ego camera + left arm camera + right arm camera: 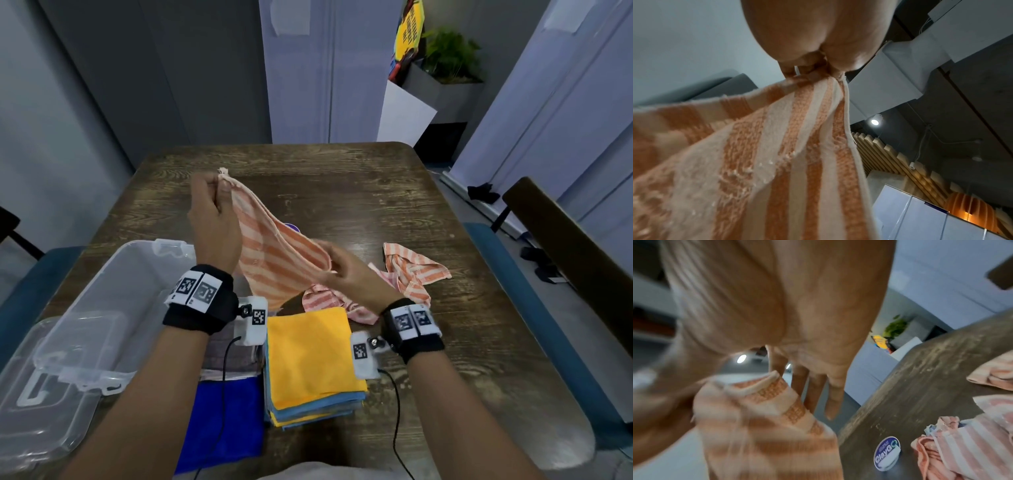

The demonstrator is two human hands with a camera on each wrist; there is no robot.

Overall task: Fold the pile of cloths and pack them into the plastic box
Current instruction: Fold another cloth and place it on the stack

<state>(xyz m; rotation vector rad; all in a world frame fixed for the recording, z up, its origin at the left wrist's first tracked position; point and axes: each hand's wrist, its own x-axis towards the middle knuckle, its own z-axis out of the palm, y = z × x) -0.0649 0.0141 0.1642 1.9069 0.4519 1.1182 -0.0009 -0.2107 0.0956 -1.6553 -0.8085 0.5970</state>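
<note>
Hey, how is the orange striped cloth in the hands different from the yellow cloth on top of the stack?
The orange striped cloth hangs unfolded in the air, the left hand pinching a high corner and the right hand a lower edge; the yellow cloth lies folded flat atop a stack. The orange striped cloth is striped; the yellow cloth is plain. Neither is in the plastic box.
</note>
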